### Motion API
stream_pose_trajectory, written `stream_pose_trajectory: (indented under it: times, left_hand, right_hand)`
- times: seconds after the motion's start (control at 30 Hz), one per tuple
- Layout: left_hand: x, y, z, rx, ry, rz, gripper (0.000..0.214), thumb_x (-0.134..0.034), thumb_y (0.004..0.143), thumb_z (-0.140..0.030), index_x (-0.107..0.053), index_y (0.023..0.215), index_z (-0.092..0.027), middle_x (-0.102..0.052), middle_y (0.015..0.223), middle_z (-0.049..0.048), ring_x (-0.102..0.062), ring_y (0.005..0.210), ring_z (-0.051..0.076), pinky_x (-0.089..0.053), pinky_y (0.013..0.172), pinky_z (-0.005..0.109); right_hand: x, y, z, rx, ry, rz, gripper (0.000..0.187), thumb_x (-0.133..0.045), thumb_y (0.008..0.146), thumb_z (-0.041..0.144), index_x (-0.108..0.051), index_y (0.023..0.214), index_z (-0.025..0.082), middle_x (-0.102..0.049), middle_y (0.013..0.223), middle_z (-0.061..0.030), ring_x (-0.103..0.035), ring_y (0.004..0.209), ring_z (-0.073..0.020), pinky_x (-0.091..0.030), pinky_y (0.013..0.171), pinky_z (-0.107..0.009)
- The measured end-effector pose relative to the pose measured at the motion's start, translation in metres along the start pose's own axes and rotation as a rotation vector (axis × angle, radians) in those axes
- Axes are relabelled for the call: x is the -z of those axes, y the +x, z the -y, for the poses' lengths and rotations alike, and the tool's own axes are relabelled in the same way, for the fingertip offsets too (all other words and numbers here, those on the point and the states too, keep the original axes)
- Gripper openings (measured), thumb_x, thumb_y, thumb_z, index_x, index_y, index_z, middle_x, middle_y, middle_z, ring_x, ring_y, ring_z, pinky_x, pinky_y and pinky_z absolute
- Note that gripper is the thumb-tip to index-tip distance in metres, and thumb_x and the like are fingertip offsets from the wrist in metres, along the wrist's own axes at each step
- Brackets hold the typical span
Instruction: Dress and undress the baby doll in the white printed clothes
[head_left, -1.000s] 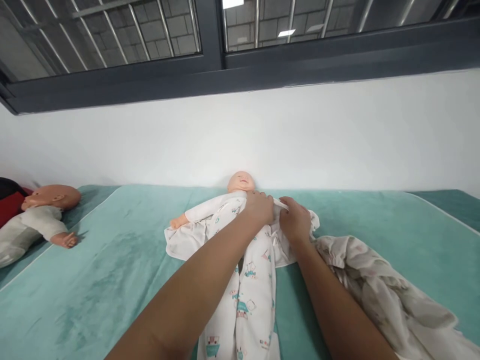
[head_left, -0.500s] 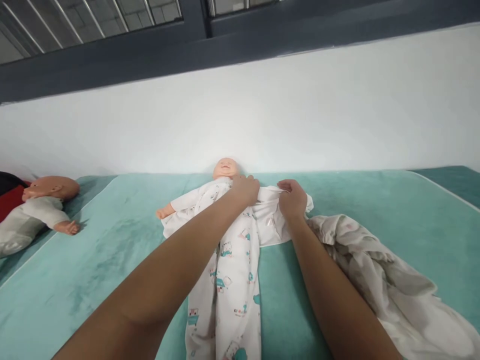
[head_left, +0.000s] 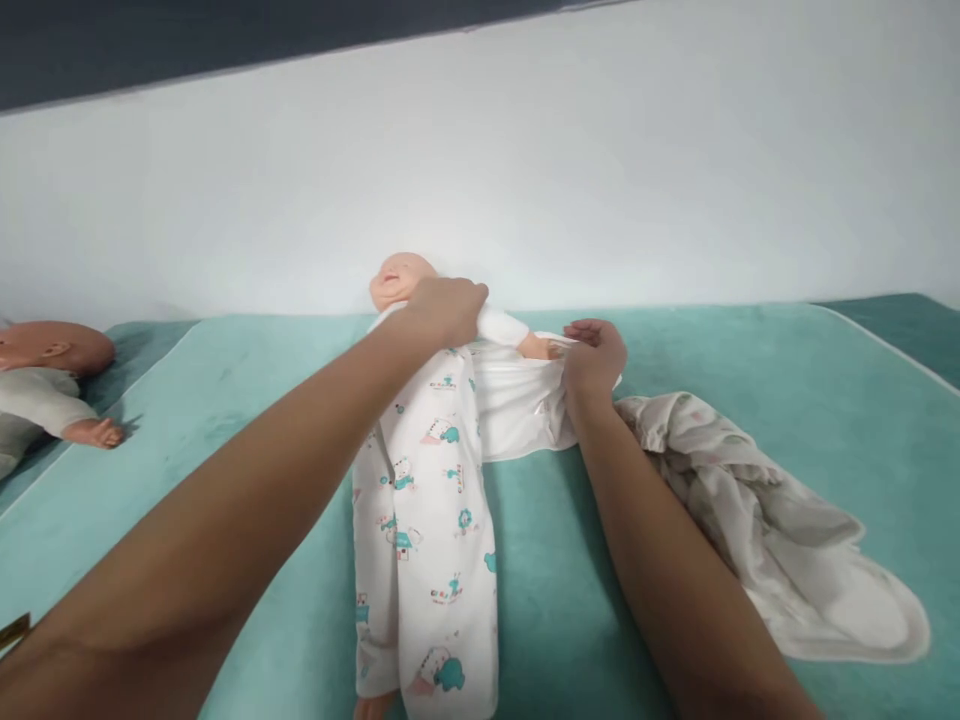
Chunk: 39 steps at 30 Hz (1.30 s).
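A baby doll lies on its back on a teal mat, its head against the wall. Printed white trousers cover its legs, and a foot shows at the bottom edge. My left hand is closed around the doll's upper arm near the shoulder. That white-sleeved arm stretches to the right, its bare hand at the cloth. With fingers curled, my right hand grips the edge of a white shirt spread beside the doll. My left hand and forearm hide much of the doll's chest.
Crumpled pale clothing lies on the mat to the right, beside my right forearm. At the far left lies a second doll in a light outfit. A white wall rises behind the mat.
The doll's head and upper body have rolled left. My left hand has moved from the chest to its upper arm, now stretched out to the right. The camera view has tilted down.
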<state>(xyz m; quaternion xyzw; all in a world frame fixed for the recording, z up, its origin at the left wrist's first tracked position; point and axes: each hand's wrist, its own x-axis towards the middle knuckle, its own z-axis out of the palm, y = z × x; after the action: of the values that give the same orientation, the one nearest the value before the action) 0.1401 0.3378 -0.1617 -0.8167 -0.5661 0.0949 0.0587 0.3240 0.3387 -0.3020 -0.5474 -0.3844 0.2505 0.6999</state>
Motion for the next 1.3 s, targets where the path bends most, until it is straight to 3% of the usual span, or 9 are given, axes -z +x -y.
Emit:
stream_pose_trajectory:
  times: [0.2,0.5,0.63,0.73,0.8,0.87,1.0,1.1,1.3]
  left_hand:
    - [-0.002,-0.018,0.016,0.033,-0.066,-0.016,0.035,-0.055,0.074,-0.013,-0.057,0.108,-0.019,-0.067,0.091,0.0082,-0.064,0.075,0.024,-0.044,0.068,0.035]
    - [-0.031,-0.007,-0.014,-0.020,-0.241,-0.008,0.030,-0.057,0.080,-0.024,-0.062,0.109,-0.020,-0.068,0.110,0.0108,-0.065,0.098,0.029,-0.049,0.077,0.038]
    - [-0.050,-0.051,0.008,0.131,-0.587,-0.399,0.028,-0.048,0.088,-0.031,-0.062,0.112,-0.024,-0.066,0.123,0.0054,-0.059,0.114,0.025,-0.046,0.094,0.038]
    - [-0.078,-0.094,0.027,0.407,-0.914,-0.627,0.026,-0.048,0.089,-0.036,-0.063,0.107,-0.023,-0.067,0.114,0.0053,-0.060,0.107,0.022,-0.045,0.096,0.035]
    - [-0.099,-0.115,0.035,0.568,-1.092,-0.659,0.029,-0.050,0.089,-0.040,-0.061,0.108,-0.021,-0.064,0.116,0.0065,-0.058,0.109,0.022,-0.045,0.097,0.034]
    - [-0.115,-0.125,0.039,0.630,-1.198,-0.621,0.032,-0.051,0.088,-0.044,-0.058,0.111,-0.022,-0.060,0.122,0.0067,-0.054,0.114,0.022,-0.042,0.101,0.034]
    - [-0.125,-0.125,0.046,0.546,-1.270,-0.526,0.041,-0.060,0.082,-0.047,-0.051,0.115,-0.024,-0.052,0.130,0.0059,-0.048,0.122,0.022,-0.038,0.105,0.034]
    - [-0.124,-0.123,0.048,0.492,-1.226,-0.541,0.034,-0.067,0.077,-0.046,-0.053,0.097,-0.023,-0.048,0.129,0.0058,-0.048,0.121,0.022,-0.040,0.101,0.032]
    - [-0.126,-0.129,0.038,0.486,-1.067,-0.746,0.040,-0.065,0.079,-0.048,-0.045,0.060,-0.020,-0.050,0.077,-0.0006,-0.051,0.079,0.015,-0.043,0.079,0.028]
  right_hand:
    - [-0.004,0.005,0.005,-0.125,0.257,-0.183,0.032,-0.036,0.046,0.011,-0.054,0.072,0.017,-0.058,0.065,0.0020,-0.057,0.061,-0.0097,-0.047,0.066,-0.023]
    - [-0.001,0.006,0.011,-0.208,0.311,-0.083,0.023,-0.046,0.061,0.015,-0.055,0.082,0.019,-0.061,0.073,0.0014,-0.060,0.067,-0.0114,-0.050,0.066,-0.024]
    - [-0.010,-0.007,0.019,0.096,-0.156,0.120,0.020,-0.052,0.069,0.019,-0.060,0.087,0.019,-0.067,0.090,-0.0047,-0.062,0.090,-0.0196,-0.048,0.088,-0.038]
    - [-0.024,-0.035,0.032,0.379,-0.342,0.453,0.022,-0.054,0.082,0.031,-0.064,0.099,0.021,-0.067,0.110,-0.0077,-0.058,0.109,-0.0234,-0.036,0.106,-0.046]
    - [-0.032,-0.053,0.039,0.445,-0.383,0.698,0.024,-0.054,0.088,0.039,-0.064,0.104,0.025,-0.065,0.119,-0.0062,-0.055,0.117,-0.0234,-0.022,0.114,-0.050]
    - [-0.036,-0.064,0.043,0.438,-0.416,0.827,0.025,-0.056,0.088,0.045,-0.063,0.105,0.027,-0.061,0.128,-0.0047,-0.050,0.125,-0.0240,-0.010,0.117,-0.052]
    - [-0.036,-0.064,0.044,0.332,-0.418,0.875,0.027,-0.064,0.082,0.048,-0.061,0.098,0.026,-0.055,0.136,-0.0044,-0.042,0.132,-0.0261,-0.012,0.115,-0.051]
    - [-0.035,-0.058,0.042,0.308,-0.403,0.899,0.027,-0.070,0.076,0.047,-0.058,0.083,0.023,-0.054,0.134,-0.0038,-0.042,0.131,-0.0270,-0.016,0.112,-0.050]
    - [-0.036,-0.062,0.044,0.200,-0.185,0.826,0.041,-0.071,0.076,0.046,-0.043,0.063,0.019,-0.057,0.100,-0.0037,-0.052,0.100,-0.0188,-0.040,0.088,-0.033]
